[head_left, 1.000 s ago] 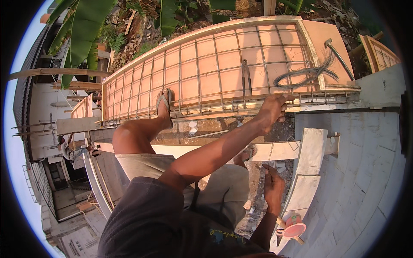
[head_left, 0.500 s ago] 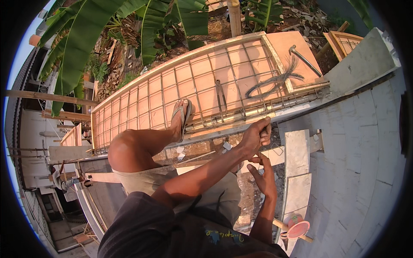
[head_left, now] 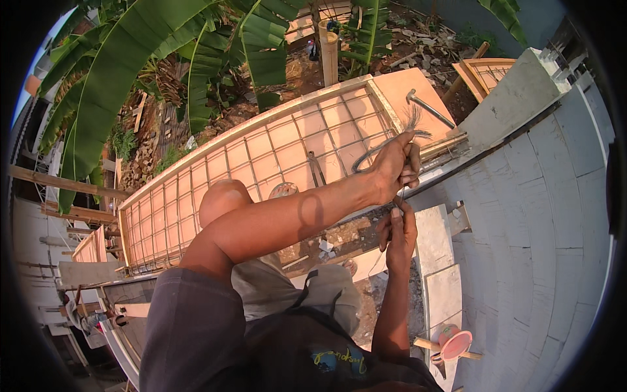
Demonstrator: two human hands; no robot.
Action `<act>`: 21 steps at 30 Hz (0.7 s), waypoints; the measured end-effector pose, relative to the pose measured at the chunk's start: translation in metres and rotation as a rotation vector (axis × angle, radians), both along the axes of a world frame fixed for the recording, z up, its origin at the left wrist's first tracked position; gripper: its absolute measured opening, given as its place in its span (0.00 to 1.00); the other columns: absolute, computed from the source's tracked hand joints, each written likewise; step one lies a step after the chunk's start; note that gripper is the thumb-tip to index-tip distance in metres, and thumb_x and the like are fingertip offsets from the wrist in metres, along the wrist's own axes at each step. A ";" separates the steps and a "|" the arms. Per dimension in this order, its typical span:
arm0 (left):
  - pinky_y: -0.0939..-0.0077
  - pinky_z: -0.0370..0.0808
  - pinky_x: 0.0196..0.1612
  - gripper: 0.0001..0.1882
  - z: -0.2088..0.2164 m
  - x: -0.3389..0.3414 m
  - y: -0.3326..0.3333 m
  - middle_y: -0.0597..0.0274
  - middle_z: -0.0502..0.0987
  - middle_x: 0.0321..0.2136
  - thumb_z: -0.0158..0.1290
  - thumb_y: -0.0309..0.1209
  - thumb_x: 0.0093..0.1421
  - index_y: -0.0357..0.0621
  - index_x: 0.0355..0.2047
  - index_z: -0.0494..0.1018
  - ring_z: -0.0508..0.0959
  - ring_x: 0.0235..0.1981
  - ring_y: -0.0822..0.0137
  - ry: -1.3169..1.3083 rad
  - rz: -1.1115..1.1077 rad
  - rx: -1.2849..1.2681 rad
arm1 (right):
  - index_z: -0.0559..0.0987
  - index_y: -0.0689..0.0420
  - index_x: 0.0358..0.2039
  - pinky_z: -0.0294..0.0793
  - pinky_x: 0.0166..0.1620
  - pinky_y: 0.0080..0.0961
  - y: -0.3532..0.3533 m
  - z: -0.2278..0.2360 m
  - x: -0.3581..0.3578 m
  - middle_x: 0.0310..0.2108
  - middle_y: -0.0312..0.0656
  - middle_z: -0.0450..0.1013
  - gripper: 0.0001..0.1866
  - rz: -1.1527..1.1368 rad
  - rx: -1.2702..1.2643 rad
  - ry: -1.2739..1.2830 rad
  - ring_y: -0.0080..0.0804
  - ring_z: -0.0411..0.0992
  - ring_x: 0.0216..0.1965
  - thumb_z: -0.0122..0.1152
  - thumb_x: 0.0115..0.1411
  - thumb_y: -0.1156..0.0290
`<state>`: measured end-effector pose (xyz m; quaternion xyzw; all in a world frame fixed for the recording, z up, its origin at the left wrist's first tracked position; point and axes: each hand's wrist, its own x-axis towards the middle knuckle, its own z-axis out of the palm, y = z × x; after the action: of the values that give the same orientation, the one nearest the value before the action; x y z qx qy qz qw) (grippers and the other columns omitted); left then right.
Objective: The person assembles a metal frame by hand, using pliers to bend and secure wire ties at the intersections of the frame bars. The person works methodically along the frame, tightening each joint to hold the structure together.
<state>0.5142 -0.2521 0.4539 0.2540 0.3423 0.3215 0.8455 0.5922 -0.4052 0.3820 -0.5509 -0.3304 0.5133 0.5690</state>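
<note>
Right of the frame's middle, my right hand [head_left: 397,234] pinches a thin wire [head_left: 376,262] that trails below it, fine and slightly bent. Above, my left hand [head_left: 397,166] has its fingers curled inward; whether they grip anything, I cannot tell. Behind them, a dark grey looped wire bundle [head_left: 367,155] splays brush-like near the hammer [head_left: 432,110].

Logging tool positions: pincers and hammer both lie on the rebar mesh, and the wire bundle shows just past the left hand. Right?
One slip: the hammer lies on the bare board beyond the frame's end strip, not on the rebar mesh, per the head view. Pincers on the mesh and wire bundle just past the left hand: both right.
</note>
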 end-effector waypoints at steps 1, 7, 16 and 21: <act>0.68 0.67 0.32 0.38 0.001 -0.007 0.010 0.68 0.56 0.12 0.30 0.52 0.83 0.48 0.15 0.64 0.58 0.18 0.69 0.006 -0.075 0.102 | 0.80 0.60 0.61 0.55 0.22 0.16 0.010 0.000 -0.004 0.19 0.30 0.68 0.20 -0.019 0.014 -0.003 0.12 0.58 0.18 0.52 0.82 0.59; 0.69 0.72 0.33 0.46 0.029 -0.051 0.072 0.66 0.61 0.12 0.31 0.62 0.80 0.43 0.14 0.73 0.65 0.18 0.66 0.024 -0.352 0.116 | 0.81 0.56 0.62 0.56 0.23 0.16 0.048 0.003 -0.038 0.18 0.29 0.69 0.19 -0.045 0.038 -0.024 0.12 0.58 0.17 0.55 0.81 0.59; 0.72 0.60 0.26 0.25 -0.065 -0.140 0.169 0.76 0.53 0.16 0.31 0.34 0.77 0.29 0.56 0.74 0.54 0.18 0.75 -0.105 -0.336 -0.005 | 0.79 0.58 0.64 0.58 0.21 0.15 0.127 -0.061 -0.137 0.23 0.32 0.71 0.21 -0.086 -0.025 -0.112 0.12 0.61 0.17 0.59 0.79 0.59; 0.75 0.58 0.25 0.20 -0.148 -0.182 0.189 0.75 0.55 0.15 0.37 0.32 0.75 0.36 0.58 0.73 0.55 0.16 0.76 -0.185 0.020 -0.110 | 0.79 0.61 0.61 0.61 0.24 0.16 0.175 -0.091 -0.192 0.25 0.31 0.71 0.19 -0.122 -0.184 -0.326 0.12 0.62 0.21 0.60 0.78 0.62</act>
<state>0.3325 -0.0627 0.3059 0.1731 0.2825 0.3329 0.8828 0.4002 -0.2306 0.2913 -0.6954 -0.3358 0.4101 0.4852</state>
